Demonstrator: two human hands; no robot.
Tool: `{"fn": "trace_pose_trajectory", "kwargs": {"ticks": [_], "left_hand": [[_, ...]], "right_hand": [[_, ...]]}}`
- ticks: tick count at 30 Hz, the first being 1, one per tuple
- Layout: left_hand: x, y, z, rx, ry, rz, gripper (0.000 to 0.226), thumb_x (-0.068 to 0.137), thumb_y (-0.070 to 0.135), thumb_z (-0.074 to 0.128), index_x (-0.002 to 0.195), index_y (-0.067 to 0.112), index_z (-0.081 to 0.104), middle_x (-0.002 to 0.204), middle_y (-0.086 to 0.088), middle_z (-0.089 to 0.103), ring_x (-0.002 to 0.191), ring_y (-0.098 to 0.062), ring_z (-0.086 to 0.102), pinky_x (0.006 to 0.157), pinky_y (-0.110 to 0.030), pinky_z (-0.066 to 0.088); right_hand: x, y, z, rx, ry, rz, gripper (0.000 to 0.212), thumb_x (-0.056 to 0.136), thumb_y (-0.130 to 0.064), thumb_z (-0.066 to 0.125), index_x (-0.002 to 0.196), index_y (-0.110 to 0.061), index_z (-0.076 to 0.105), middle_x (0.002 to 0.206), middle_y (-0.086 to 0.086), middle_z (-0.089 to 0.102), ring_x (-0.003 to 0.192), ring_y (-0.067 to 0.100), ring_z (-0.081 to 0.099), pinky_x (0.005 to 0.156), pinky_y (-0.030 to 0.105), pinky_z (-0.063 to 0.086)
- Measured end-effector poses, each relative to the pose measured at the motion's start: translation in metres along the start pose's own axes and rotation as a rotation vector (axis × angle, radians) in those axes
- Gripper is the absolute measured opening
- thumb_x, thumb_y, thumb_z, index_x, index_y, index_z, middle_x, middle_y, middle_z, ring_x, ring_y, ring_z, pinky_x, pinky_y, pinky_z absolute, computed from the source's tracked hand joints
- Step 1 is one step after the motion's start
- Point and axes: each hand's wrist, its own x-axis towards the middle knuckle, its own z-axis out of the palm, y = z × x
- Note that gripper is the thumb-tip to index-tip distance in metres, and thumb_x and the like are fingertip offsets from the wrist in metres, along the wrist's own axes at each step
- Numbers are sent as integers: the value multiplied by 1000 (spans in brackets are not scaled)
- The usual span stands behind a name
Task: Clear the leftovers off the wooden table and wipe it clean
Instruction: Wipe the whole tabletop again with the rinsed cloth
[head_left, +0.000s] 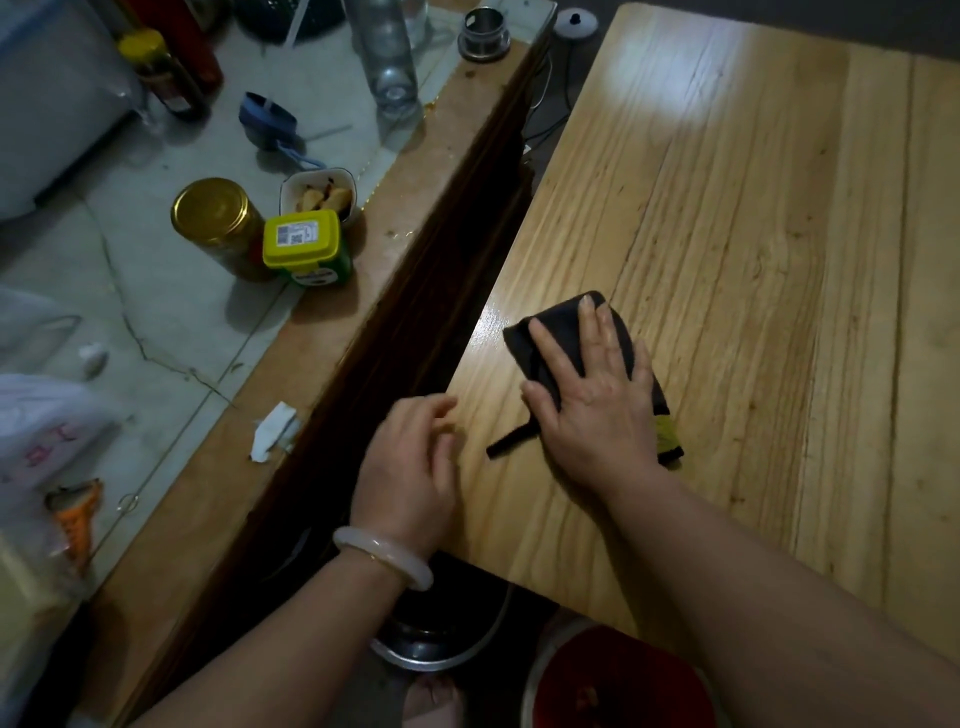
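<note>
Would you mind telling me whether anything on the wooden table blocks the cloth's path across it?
Nothing visible does: the right hand presses the dark cloth flat, and the wooden table ahead lies bare.

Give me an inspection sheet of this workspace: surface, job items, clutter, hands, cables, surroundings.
Surface: wooden table bare, glossy near the left edge.
Job's things: dark cloth flat on the table.
Clutter: none seen on the table; gold-lidded jar, yellow-lidded tub and food dish on the side counter.
Hands: right hand pressed flat on the cloth; left hand cupped at the table's edge, empty.
Cables: dark cable in the gap beyond the table.
Surroundings: red basin on the floor below.
</note>
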Motion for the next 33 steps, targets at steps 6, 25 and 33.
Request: {"fn": "trace_pose_trajectory", "kwargs": {"ticks": [6,25,33], "left_hand": [[17,-16,-5,-87,37,-517,12,89,17,60,99,22,59,88,5,56,75,-6,53,63,-19,40],[8,-18,0,-117,247,-865,20,97,23,45,106,14,61,101,-5,59,87,-22,51,75,-35,39],[-4,22,13,-1,224,-420,8,95,21,46,97,17,54,104,-3,53,86,-17,49,74,-33,36]], "right_hand": [[-5,-20,7,-24,-14,-66,55,102,-53,19,153,-45,2,164,-2,-15,150,14,-17,120,50,-10],[-92,-27,23,24,-119,-750,50,100,-48,43,148,-41,34,165,3,7,152,20,-2,119,58,5],[-133,36,10,3,-169,-741,55,99,-49,44,151,-43,27,166,0,3,152,18,-5,118,56,7]]}}
